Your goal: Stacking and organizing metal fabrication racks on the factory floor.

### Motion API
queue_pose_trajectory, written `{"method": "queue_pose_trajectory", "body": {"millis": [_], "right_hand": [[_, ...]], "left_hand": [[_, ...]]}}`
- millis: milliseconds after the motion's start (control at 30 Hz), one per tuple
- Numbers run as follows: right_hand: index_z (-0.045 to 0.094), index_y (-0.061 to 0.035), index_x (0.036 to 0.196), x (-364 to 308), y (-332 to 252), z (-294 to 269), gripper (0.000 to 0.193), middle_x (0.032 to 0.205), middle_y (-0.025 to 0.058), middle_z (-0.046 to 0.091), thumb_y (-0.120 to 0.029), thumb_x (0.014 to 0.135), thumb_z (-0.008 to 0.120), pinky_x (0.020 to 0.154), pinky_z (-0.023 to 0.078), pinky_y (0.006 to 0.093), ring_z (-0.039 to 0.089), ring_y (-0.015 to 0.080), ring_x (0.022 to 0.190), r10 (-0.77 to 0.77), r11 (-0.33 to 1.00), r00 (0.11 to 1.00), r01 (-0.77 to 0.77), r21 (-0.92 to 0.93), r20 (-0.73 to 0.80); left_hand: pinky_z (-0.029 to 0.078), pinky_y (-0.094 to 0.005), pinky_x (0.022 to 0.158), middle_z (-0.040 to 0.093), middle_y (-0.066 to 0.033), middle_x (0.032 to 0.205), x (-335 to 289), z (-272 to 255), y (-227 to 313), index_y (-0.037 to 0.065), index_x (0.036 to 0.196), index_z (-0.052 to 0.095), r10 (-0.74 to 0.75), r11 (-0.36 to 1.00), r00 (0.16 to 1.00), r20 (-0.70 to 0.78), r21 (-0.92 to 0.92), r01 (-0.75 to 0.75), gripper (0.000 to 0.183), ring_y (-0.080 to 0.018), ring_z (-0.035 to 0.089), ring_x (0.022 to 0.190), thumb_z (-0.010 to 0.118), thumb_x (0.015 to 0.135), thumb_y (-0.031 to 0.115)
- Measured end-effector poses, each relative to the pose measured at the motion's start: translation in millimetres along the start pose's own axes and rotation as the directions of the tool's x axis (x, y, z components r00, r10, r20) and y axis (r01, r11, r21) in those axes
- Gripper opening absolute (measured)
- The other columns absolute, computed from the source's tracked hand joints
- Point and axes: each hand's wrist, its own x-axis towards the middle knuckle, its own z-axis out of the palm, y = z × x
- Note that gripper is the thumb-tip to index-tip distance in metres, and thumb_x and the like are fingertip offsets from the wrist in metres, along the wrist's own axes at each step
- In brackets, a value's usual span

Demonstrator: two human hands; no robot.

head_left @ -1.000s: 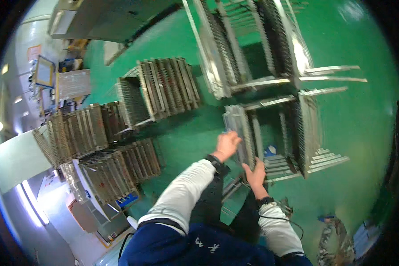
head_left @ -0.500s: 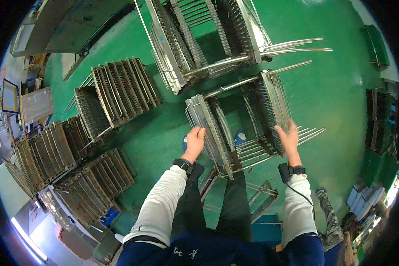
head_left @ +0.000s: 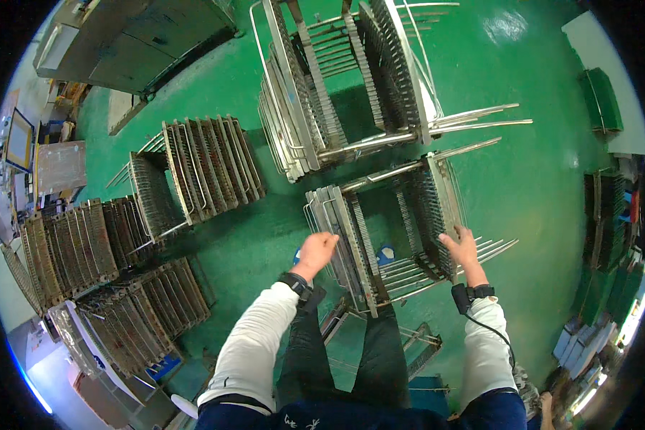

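Head view, metal rack between left hand, fingers bunched, and right hand, thumb and fingers parted

Head-worn fisheye view, facing down, both hands near, green floor farther below

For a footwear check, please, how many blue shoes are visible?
2: one blue shoe, partly hidden, showing beside the left hand; the other seen through the slotted metal rack. More may be hidden.
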Motion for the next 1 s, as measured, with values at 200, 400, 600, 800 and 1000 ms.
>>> {"method": "queue_pose_trajectory", "body": {"millis": [200, 400, 600, 800, 1000], "right_hand": [[0.065, 0.001, 0.111, 112.5, -118.1, -116.7, 0.037, 0.101, 0.0153, 0.068, -0.027, 0.087, 0.069, 0.084, 0.05, 0.0342, 0.064, 0.023, 0.092, -0.196, 0.872, 0.932, 0.309, 0.381, -0.306], [0.057, 0.0002, 0.127, 202.8, -253.1, -140.0, 0.054, 0.114, 0.0106, 0.064, -0.036, 0.089, 0.068, 0.087, 0.048, 0.0325, 0.063, 0.0215, 0.1, -0.175, 0.427, 0.98, -0.016, 0.904, 0.1], [0.071, -0.0016, 0.091, 233.0, -290.2, -116.1, 0.053, 0.064, -0.0034, 0.044, -0.053, 0.081, 0.071, 0.046, 0.027, 0.0256, 0.037, 0.0086, 0.052, 0.104, 0.604, 0.994, -0.074, 0.794, 0.014], [0.054, -0.0146, 0.071, 106.8, -339.9, -203.8, 0.04, 0.056, -0.0115, 0.03, -0.048, 0.092, 0.062, 0.041, 0.017, 0.0221, 0.022, 0.0004, 0.046, 0.048, 0.573, 0.992, 0.066, 0.817, -0.114], [0.046, -0.0134, 0.069, -46.4, -291.3, -227.7, 0.036, 0.057, -0.0078, 0.036, -0.032, 0.098, 0.057, 0.041, 0.021, 0.0225, 0.028, 0.0026, 0.046, -0.076, 0.619, 0.992, 0.128, 0.775, -0.103]], "left_hand": [[0.046, -0.026, 0.08, 0.064, -0.0053, 0.1, 89.3, -136.8, 79.7, -0.002, 0.116, 0.059, -0.034, 0.907, 0.905, -0.424, -0.393, -0.15, 0.034, -0.0103, 0.057, 0.091, 0.059, 0.097, 0.028], [0.044, -0.0326, 0.076, 0.06, -0.0047, 0.093, 150.7, -189.3, 177.7, 0.001, 0.108, 0.058, -0.03, 0.686, 0.948, -0.316, -0.696, -0.21, 0.039, -0.0159, 0.055, 0.084, 0.059, 0.095, 0.038], [0.04, -0.0375, 0.057, 0.053, -0.0022, 0.065, 154.6, -176.5, 182.0, 0.002, 0.081, 0.06, -0.27, 0.741, 0.766, -0.583, -0.634, -0.222, 0.035, -0.0151, 0.047, 0.063, 0.059, 0.094, 0.035], [0.02, -0.0233, 0.039, 0.033, 0.0078, 0.056, 42.8, -206.2, 214.8, 0.016, 0.073, 0.045, -0.259, 0.243, 0.923, -0.284, -0.944, -0.222, 0.037, -0.005, 0.028, 0.043, 0.056, 0.097, 0.042], [0.025, -0.0248, 0.041, 0.032, 0.0039, 0.054, -121.1, -231.3, 196.0, 0.014, 0.071, 0.04, -0.08, 0.187, 0.992, -0.098, -0.979, -0.082, 0.045, -0.0076, 0.027, 0.043, 0.036, 0.104, 0.045]]}}
